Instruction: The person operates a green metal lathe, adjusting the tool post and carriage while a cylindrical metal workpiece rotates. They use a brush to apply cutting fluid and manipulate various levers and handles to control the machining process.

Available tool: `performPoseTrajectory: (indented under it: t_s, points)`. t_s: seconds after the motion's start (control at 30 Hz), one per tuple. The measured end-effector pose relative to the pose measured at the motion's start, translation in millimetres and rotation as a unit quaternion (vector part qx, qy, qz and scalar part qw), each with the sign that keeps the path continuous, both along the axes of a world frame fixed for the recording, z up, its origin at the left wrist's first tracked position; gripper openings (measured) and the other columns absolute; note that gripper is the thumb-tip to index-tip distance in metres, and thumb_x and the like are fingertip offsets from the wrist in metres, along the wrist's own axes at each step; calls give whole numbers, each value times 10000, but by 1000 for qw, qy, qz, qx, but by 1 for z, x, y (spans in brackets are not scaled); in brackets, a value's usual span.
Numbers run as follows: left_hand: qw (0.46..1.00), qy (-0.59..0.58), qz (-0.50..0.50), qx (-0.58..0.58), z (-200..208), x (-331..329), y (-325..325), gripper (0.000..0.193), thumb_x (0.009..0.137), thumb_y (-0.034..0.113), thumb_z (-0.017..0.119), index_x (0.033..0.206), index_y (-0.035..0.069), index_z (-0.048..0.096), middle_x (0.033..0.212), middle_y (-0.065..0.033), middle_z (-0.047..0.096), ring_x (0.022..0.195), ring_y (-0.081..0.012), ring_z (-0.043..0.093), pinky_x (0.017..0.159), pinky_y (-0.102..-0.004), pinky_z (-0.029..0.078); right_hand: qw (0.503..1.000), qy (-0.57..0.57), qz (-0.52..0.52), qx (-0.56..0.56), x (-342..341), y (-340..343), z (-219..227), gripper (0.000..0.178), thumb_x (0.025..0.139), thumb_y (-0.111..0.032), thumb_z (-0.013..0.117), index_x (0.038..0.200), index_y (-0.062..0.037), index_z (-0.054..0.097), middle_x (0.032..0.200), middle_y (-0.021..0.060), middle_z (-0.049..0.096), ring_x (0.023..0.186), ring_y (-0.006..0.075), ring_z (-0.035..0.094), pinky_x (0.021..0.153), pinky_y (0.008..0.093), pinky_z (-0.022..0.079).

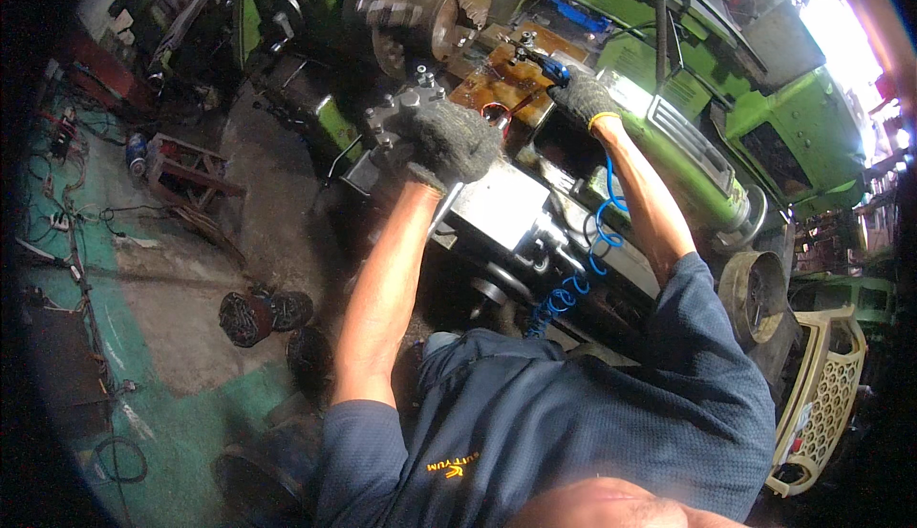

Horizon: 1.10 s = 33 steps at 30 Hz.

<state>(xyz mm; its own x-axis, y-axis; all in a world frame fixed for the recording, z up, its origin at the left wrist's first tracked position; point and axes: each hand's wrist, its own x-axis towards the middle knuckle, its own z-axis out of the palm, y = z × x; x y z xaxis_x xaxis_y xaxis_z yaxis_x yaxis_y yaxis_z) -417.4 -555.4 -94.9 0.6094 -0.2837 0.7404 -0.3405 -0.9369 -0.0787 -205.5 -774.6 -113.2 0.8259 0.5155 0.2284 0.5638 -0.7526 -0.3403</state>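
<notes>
My left hand (457,141), in a dark grey work glove, is closed and rests against the bolted tool post (406,112) of a lathe. Its fingertips are hidden, and a silver bar (445,207) shows just below it. My right hand (583,98), gloved with a yellow cuff edge, is wrapped round a blue air blow gun (552,69). The gun's nozzle points left, above the brown, wet-looking lathe bed (497,84) near the chuck (420,7). From the gun side, a coiled blue hose (573,287) hangs down toward my body. Beside my left hand lies a small red-edged thing (495,115).
The lathe's green tailstock (659,131) stands right of the bed. A light, flat metal plate (501,205) lies before me. On the left floor are a rusty metal stand (191,170), cables (81,270) and dark round bundles (246,318). A cream grille (817,399) leans at right.
</notes>
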Motion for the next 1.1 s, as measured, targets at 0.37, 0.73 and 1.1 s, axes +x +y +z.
performPoseTrajectory:
  t_s: [0.37,0.73,1.1]
  points:
    - [998,-9,-6,-58,-1,-3,3,353,829,341,665,563,117,611,575,-134,590,542,-341,572,551,-493,420,995,84,38,-45,47,55,6,434,852,-364,656,1145,-50,718,1162,250,716,1083,425,687,928,501,532]
    - [1000,-10,22,-18,-4,-3,4,397,839,386,655,560,106,618,554,-142,570,518,-325,551,536,-504,380,963,254,19,89,39,69,9,439,897,-411,712,1093,-19,714,887,153,741,645,240,727,519,388,622]
    - [998,8,-34,-61,2,-4,2,174,776,227,734,651,145,644,651,-87,629,614,-332,596,584,-475,450,929,333,-10,160,39,55,13,396,878,-384,772,980,-6,716,754,90,686,610,207,685,510,392,607]
